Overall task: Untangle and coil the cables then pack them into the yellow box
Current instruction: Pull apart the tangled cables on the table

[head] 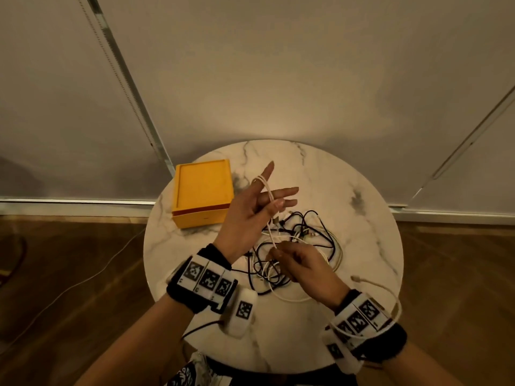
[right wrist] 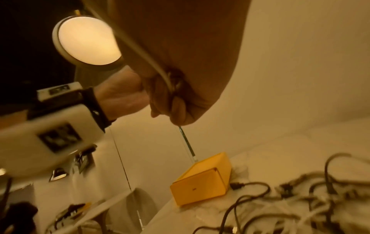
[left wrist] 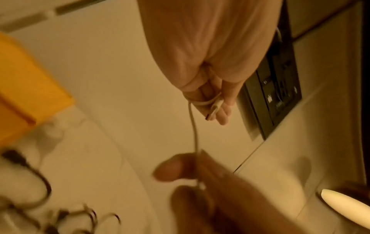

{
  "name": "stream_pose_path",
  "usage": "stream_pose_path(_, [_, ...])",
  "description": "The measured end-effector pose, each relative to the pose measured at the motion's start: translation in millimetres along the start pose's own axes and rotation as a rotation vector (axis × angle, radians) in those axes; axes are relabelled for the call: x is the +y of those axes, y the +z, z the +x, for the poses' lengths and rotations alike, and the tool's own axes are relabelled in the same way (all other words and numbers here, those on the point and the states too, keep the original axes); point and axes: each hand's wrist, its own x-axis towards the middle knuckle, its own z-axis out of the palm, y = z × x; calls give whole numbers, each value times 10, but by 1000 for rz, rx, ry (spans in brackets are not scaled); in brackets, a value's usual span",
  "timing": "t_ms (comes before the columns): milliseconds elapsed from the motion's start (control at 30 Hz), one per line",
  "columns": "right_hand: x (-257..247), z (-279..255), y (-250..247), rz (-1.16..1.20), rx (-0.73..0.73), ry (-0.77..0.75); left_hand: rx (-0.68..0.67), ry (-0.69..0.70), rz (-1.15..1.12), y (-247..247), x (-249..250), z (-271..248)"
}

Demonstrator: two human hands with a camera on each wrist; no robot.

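A closed yellow box point(head: 203, 190) stands at the back left of the round marble table point(head: 362, 246). A tangle of black and white cables point(head: 303, 238) lies in the table's middle. My left hand point(head: 276, 190) is raised above it with fingers spread, and a white cable point(head: 269, 215) is looped around them. The left wrist view shows that cable's plug point(left wrist: 214, 109) held against the fingers. Below, my right hand point(head: 278, 252) pinches the same white cable, which runs taut between the two hands. The box point(right wrist: 202, 182) sits lid-on beyond the tangle point(right wrist: 300, 197).
A beige cable point(head: 390, 299) drapes over my right wrist band and off the table's near right. A thin white cord point(head: 83, 282) trails across the wooden floor at left. Pale walls stand close behind the table.
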Motion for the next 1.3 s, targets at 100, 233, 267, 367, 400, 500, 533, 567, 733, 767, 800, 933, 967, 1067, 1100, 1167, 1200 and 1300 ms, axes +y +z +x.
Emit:
stream_pose_path(100, [-13,66,-89,-173,22,-42,-50,79,388,-31,-85,65])
stream_pose_path(233, [-29,85,-180,-271,138,-89,-211,130,1012,-43,-101,77])
stream_pose_path(267, [-15,86,-195,-260,170,-87,-269,100,1148,-71,-121,63])
stream_pose_path(367, [31,57,-205,-71,168,-15,-451,76,1313,-213,-196,-8])
stream_pose_path(400, [43,40,-198,4,149,4,-517,106,1304,-259,-222,-32])
stream_pose_path(500, [31,27,-157,214,63,33,-666,167,1246,-347,-247,-119])
stream_pose_path(533, [27,33,-156,290,16,56,-697,154,1226,-373,-256,-134])
stream_pose_path(567, [32,40,-172,369,-29,101,-710,127,1197,-399,-259,-149])
stream_pose_path(733, [332,-46,-475,447,64,519,-565,-137,901,-574,-333,-244])
stream_pose_path(767, [394,-84,-529,372,133,537,-521,-195,823,-587,-345,-280])
stream_pose_path(800, [437,-111,-555,287,212,513,-475,-250,744,-599,-365,-317])
stream_pose_path(933, [282,-172,-486,-134,370,78,-378,-395,450,-469,-420,-398])
stream_pose_path(967, [191,-154,-423,-228,303,-36,-341,-436,370,-402,-416,-393])
stream_pose_path(1067, [28,-25,-255,-340,125,-193,-246,-484,190,-204,-315,-348])
stream_pose_path(1100, [-7,25,-219,-311,111,-171,-229,-480,157,-160,-279,-336])
stream_pose_path(1167, [-53,106,-212,-146,122,-84,-208,-470,110,-110,-217,-318])
stream_pose_path(1200, [-52,135,-235,-64,141,-62,-197,-477,93,-98,-196,-313])
stream_pose_path(1300, [-75,197,-338,48,186,-84,-205,-497,79,-113,-149,-329])
